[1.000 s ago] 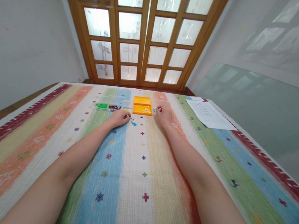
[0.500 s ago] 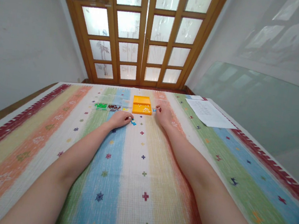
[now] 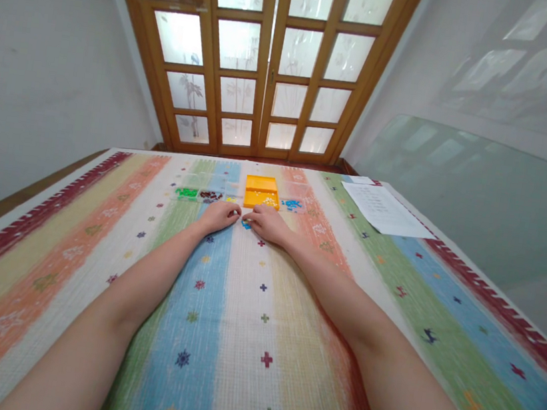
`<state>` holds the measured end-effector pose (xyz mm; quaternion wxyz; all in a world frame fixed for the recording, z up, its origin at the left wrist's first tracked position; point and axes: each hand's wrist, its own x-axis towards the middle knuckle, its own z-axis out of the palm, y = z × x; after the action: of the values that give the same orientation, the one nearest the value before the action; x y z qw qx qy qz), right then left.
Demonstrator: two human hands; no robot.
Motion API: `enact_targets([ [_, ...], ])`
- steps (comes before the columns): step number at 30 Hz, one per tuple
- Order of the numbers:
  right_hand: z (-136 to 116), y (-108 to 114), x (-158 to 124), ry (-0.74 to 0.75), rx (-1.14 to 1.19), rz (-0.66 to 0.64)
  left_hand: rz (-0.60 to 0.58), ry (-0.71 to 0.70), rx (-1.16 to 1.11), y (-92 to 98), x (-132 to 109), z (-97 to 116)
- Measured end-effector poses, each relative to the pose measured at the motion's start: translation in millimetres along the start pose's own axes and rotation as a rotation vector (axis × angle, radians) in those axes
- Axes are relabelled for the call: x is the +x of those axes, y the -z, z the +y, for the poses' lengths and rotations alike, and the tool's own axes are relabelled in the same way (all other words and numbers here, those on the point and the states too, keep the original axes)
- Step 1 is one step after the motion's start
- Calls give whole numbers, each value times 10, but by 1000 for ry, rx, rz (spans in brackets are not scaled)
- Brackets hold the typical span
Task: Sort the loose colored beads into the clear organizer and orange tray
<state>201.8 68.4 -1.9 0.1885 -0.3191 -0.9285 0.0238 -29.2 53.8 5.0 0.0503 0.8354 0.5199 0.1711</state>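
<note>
My left hand (image 3: 220, 217) rests on the tablecloth with thumb and fingers pinched together; whatever is between them is too small to make out. Facing it, my right hand (image 3: 267, 224) has its fingertips closed right by a small group of blue pieces (image 3: 246, 225), partly covering them. What the right fingertips hold is hidden. Just beyond both hands stands an open orange box (image 3: 262, 197) with small white pieces (image 3: 268, 201) in it.
Clear boxes left of the orange one hold green pieces (image 3: 187, 193), dark brown pieces (image 3: 211, 195) and yellow pieces (image 3: 231, 200). More loose blue pieces (image 3: 292, 204) lie in a clear box to its right. Written paper sheets (image 3: 384, 209) lie at the far right of the striped tablecloth (image 3: 243, 362).
My right hand has moved left and nearer, from the blue pieces' clear box to the blue group beside my left hand. My left hand has hardly moved.
</note>
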Motion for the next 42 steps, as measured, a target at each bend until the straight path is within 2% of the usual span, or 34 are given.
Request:
enact_targets([
  [8, 37, 26, -23, -99, -14, -18, -5, -10, 6, -11, 11, -17],
  [20, 94, 7, -31, -100, 2, -8, 1, -23, -4, -10, 6, -17],
  [27, 120, -39, -36, -79, 23, 39, 1, -9, -14, -28, 2, -31],
  [33, 180, -54, -36, -105, 56, 114, 47, 63, 36, -37, 4, -68],
  [36, 241, -32, -46, -156, 84, 197, 51, 98, 69, -40, 7, -81],
  [42, 483, 29, -93, -399, 87, 394, 25, 132, 90, -52, 11, -116],
])
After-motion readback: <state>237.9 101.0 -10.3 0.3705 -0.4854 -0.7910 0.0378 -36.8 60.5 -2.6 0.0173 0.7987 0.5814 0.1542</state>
